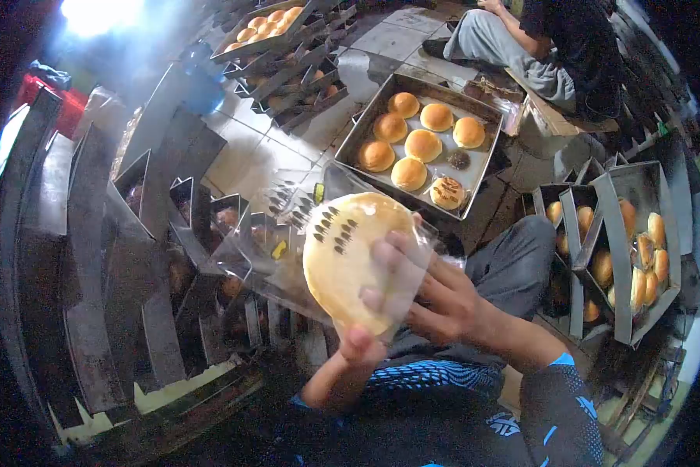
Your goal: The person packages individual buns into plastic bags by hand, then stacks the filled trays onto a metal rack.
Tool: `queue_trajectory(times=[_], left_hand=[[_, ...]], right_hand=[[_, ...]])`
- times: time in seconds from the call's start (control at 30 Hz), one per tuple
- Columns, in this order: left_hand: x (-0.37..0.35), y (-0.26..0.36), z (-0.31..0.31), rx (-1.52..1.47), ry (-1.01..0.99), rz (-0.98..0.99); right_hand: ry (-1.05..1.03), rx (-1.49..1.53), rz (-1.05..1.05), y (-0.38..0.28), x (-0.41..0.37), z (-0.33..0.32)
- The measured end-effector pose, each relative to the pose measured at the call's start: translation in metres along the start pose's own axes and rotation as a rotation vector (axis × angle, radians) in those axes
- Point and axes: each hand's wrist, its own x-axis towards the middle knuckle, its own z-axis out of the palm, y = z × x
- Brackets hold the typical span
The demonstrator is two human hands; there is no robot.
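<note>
A round, pale golden bun [350, 272] sits inside a clear plastic bag [280, 276] printed with dark marks and a small yellow patch. My left hand [354, 356] grips the bun from below, its thumb pressed on the near edge and its other fingers hidden underneath. On the right side, my right hand [443, 303] holds the bag and bun, with some fingertips showing through the film. Just beyond my hands, a metal tray [412, 82] holds several round buns [423, 145] and one bun in a wrapper [448, 192].
Stacked metal trays [93, 257] rise close on my left. More trays [626, 257] with buns stand at the right. At the back, another tray [268, 45] of buns tops a stack. A person [513, 54] sits on the tiled floor [389, 50] beyond the tray.
</note>
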Motion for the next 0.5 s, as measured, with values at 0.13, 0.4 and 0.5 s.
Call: queue_trajectory(times=[0.13, 0.4, 0.5], left_hand=[[0.002, -0.009, -0.003, 0.288, 0.077, 0.144], [0.031, -0.015, -0.080, 0.436, 0.343, 0.059], [0.035, 0.006, -0.096, 0.253, 0.363, 0.032]], right_hand=[[-0.012, -0.014, -0.039, 0.002, -0.001, 0.004], [-0.121, 0.064, 0.345, -0.001, 0.004, 0.029], [-0.223, 0.401, 0.265, 0.010, -0.016, 0.031]])
